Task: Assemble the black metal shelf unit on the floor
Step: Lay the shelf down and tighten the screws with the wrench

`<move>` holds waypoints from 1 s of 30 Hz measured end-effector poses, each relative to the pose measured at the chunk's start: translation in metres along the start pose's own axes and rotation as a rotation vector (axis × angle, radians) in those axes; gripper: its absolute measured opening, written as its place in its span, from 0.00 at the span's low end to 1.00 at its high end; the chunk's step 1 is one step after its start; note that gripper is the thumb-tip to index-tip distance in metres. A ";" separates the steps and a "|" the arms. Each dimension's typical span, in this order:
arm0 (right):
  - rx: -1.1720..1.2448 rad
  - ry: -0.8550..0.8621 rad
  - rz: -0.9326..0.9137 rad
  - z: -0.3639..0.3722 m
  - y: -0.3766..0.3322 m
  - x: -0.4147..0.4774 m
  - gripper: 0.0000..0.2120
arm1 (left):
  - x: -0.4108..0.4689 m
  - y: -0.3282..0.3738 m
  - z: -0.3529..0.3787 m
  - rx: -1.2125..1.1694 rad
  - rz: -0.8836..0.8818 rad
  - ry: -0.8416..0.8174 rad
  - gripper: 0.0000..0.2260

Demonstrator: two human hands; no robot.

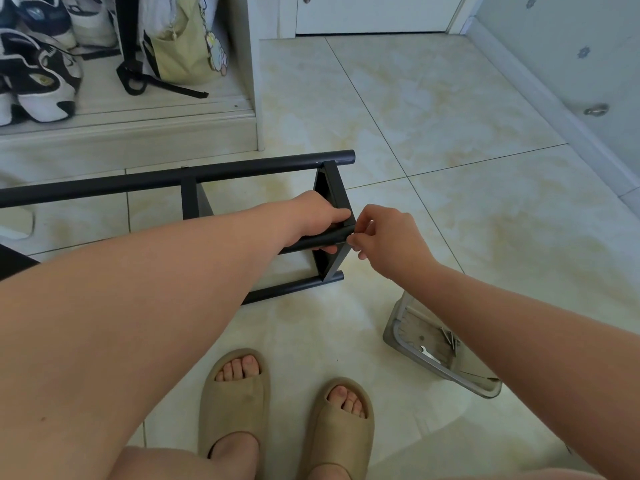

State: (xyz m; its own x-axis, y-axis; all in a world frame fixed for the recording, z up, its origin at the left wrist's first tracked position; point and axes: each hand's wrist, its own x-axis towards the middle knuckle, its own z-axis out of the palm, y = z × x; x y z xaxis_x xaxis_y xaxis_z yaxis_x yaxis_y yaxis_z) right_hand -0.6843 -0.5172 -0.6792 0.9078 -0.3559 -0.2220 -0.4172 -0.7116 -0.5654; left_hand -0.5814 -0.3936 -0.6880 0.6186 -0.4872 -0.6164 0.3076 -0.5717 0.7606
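On the tiled floor, the black shelf frame (173, 176) lies sideways, its poles already joined to two cross panels. The left hand (315, 220) grips the middle pole (325, 240) while the right hand (391, 237) pinches something small at its end, probably a screw. Loose screws (449, 337) wait in the tray (394, 317), so fastening looks unfinished.

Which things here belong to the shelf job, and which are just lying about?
Job: black shelf frame; left hand gripping its middle tube; right hand pinching at that tube's end; clear tray of screws.
Lying about: sneakers; yellow-green bag.
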 end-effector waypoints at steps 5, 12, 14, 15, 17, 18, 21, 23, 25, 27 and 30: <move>0.181 0.025 0.077 0.000 0.004 0.000 0.08 | 0.000 0.000 -0.001 0.024 0.012 0.002 0.14; 0.181 -0.100 0.020 -0.007 0.008 0.004 0.06 | 0.001 -0.002 -0.005 0.038 0.020 -0.004 0.13; 0.165 -0.098 0.012 -0.006 0.006 0.004 0.06 | 0.002 -0.004 -0.006 0.052 0.017 -0.003 0.13; 0.146 -0.094 0.005 -0.005 0.004 0.004 0.06 | 0.002 -0.005 -0.008 0.056 0.015 -0.005 0.13; 0.094 -0.080 -0.011 -0.002 -0.002 0.004 0.06 | 0.002 -0.008 -0.013 0.080 0.011 -0.009 0.14; 0.067 -0.076 -0.018 0.000 -0.006 0.005 0.06 | 0.001 -0.010 -0.017 0.102 0.009 -0.012 0.15; 0.008 -0.069 -0.032 0.008 -0.019 0.006 0.07 | -0.004 -0.016 -0.031 0.158 0.008 0.008 0.16; -0.016 -0.065 -0.032 0.015 -0.028 0.007 0.07 | -0.007 -0.018 -0.037 0.175 0.012 0.043 0.16; -0.041 -0.071 -0.037 0.019 -0.035 0.009 0.08 | -0.012 -0.021 -0.042 0.191 0.023 0.088 0.16; -0.065 -0.077 -0.045 0.020 -0.038 0.010 0.09 | -0.016 -0.024 -0.041 0.227 0.045 0.137 0.15; -0.079 -0.094 -0.082 0.020 -0.035 0.003 0.12 | -0.020 -0.029 -0.033 0.296 0.089 0.212 0.16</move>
State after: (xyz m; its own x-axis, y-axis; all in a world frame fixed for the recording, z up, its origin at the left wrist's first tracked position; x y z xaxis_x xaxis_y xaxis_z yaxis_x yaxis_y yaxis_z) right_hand -0.6662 -0.4810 -0.6760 0.9374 -0.2391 -0.2531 -0.3403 -0.7827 -0.5212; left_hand -0.5790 -0.3460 -0.6908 0.7789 -0.4142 -0.4709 0.0425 -0.7143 0.6986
